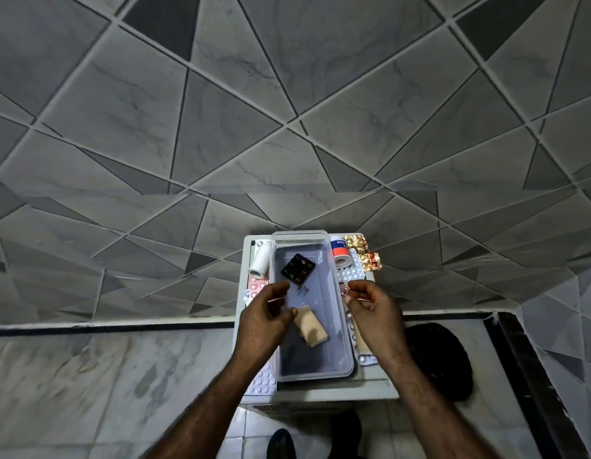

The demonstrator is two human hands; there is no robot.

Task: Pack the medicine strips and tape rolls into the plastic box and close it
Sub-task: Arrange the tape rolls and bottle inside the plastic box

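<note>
Clear plastic box (pixel 312 372) open on small table (pixel 380 389); dark strip (pixel 298 267) and beige tape roll (pixel 312 327) inside. Left hand (pixel 264 321) fingers apart, empty, over box. Right hand (pixel 375 309) curled loosely; contents unclear. Best: lay remaining silver strips (pixel 352 271) flat, rolls beside.

The plastic box (pixel 333 326) is clear, showing a grey floor with a small dark scribble. Inside lie a black blister strip (pixel 298 267) with dark glossy pills, at the far end, and a beige bandage roll (pixel 311 326) nearer. Left of the box stand a white tape roll (pixel 260 260) and a pink blister strip (pixel 257 286). To the right — a white tape roll banded red and blue (pixel 340 254), gold foil strips (pixel 365 255) and a silver-white blister strip (pixel 352 271). The bench (pixel 337 390) is pale grey; the wall (pixel 287 111) behind is tiled in grey marbled triangles, some darker.
</note>
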